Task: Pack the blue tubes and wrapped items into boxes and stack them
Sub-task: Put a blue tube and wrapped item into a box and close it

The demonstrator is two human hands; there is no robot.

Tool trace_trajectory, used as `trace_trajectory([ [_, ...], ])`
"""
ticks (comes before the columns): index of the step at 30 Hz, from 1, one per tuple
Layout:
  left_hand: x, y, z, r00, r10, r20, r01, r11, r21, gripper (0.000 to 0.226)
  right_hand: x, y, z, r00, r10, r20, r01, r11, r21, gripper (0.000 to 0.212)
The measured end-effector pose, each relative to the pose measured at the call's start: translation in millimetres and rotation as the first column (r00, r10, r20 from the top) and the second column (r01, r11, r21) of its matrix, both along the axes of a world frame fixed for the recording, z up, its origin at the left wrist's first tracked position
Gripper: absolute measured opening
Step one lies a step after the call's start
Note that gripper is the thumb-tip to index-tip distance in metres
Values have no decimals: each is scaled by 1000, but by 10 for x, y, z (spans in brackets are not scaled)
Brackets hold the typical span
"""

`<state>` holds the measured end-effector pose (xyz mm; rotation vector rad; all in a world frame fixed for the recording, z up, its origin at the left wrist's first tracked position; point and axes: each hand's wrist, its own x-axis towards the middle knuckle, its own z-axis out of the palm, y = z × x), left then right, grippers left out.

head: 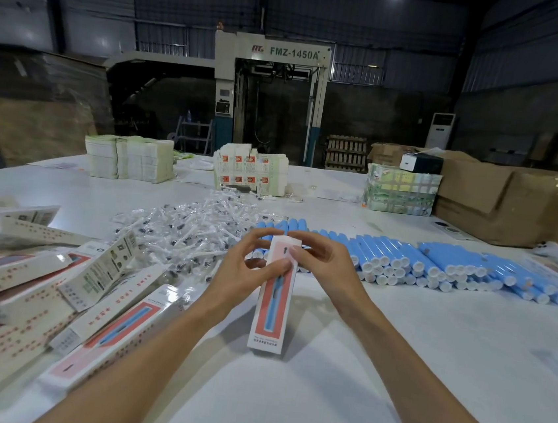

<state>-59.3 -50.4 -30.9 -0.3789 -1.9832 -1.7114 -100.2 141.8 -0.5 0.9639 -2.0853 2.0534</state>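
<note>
A long white and pink box [271, 317] with a blue tube pictured on it stands tilted on the white table [394, 344] in front of me. My left hand [247, 270] pinches its upper part from the left. My right hand [320, 260] holds the top flap from the right. Behind the hands lies a long row of blue tubes with white caps [437, 266]. A heap of clear-wrapped items [192, 233] sits to the left of the tubes.
Several packed boxes [41, 293] lie piled loosely at the left. Stacks of flat cartons [128, 157], [249, 168], [400, 189] stand at the far side. Big brown cardboard boxes [512, 205] stand at the back right. A large machine [268, 100] looms beyond.
</note>
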Motion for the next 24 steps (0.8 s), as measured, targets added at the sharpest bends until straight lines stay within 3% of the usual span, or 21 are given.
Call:
trace_trajectory([
  [20, 34, 40, -52, 999, 14, 32, -16, 999, 36, 44, -39, -50, -93, 996, -82, -20, 82, 997, -11, 15],
  [24, 7, 92, -86, 998, 30, 59, -34, 996, 78, 39, -28, -125, -172, 991, -127, -44, 130, 990, 62, 30],
])
